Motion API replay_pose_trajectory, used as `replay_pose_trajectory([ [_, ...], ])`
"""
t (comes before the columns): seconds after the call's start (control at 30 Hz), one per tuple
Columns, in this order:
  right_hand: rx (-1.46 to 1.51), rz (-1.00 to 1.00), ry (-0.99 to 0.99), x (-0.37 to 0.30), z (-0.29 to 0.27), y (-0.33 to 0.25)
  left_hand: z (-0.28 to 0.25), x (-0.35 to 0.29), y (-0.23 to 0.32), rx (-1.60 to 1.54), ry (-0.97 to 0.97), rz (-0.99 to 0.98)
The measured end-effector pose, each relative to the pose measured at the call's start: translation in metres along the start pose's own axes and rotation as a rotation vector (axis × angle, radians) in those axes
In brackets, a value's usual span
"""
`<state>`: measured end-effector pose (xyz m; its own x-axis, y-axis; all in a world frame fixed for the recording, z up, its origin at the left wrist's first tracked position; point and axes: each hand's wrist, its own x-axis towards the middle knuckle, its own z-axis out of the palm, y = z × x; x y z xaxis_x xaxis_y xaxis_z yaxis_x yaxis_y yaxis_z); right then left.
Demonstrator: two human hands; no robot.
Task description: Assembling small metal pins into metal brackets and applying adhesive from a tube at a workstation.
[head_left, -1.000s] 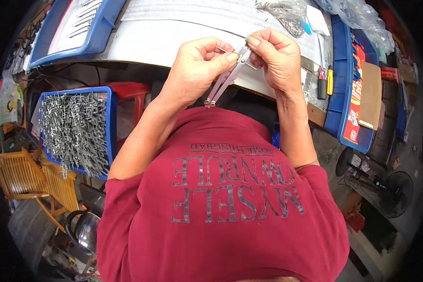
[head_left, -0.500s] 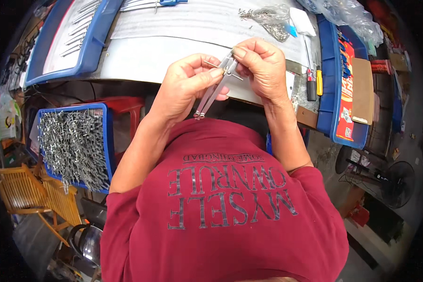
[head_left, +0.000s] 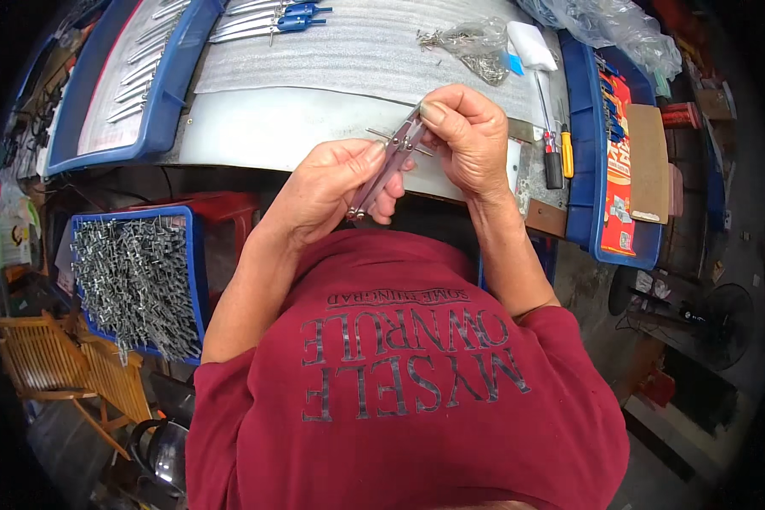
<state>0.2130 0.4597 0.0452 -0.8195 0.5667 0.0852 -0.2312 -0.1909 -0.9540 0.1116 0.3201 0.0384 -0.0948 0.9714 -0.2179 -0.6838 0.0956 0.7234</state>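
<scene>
My left hand grips a slim grey metal folding piece with long narrow arms, small round screws and a thin pin sticking out sideways. The thumb lies along its side and the fingers curl beneath. At the piece's upper end, my right hand pinches the tip between thumb and forefinger. Both hands are above the near edge of the workbench, in front of my shirt. What the right fingertips cover at the tip is hidden.
Blue-ended metal pieces lie on the bench's foam sheet. A blue tray of silver blades stands left, above a bin of metal parts. Rightward are a bag of screws, a black-handled screwdriver, a yellow one and another blue tray.
The metal piece has turned, and its arms look closer together. My left fingers wrap further round its lower part. The whole view has shifted slightly, showing more blue-ended pieces at the top.
</scene>
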Motion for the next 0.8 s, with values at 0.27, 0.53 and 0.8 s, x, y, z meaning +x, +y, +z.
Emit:
replay_pose_trajectory([
  [0.27,0.008,-0.071,-0.086,-0.002,-0.006,0.002,0.003,-0.002,0.006,-0.014,-0.034,-0.078],
  [0.53,-0.121,-0.185,-0.186,-0.005,-0.013,0.002,0.002,-0.003,0.001,0.786,0.173,0.557],
  [0.8,-0.073,-0.090,-0.120,-0.018,-0.017,-0.002,0.007,-0.008,0.007,1.415,0.431,0.837],
])
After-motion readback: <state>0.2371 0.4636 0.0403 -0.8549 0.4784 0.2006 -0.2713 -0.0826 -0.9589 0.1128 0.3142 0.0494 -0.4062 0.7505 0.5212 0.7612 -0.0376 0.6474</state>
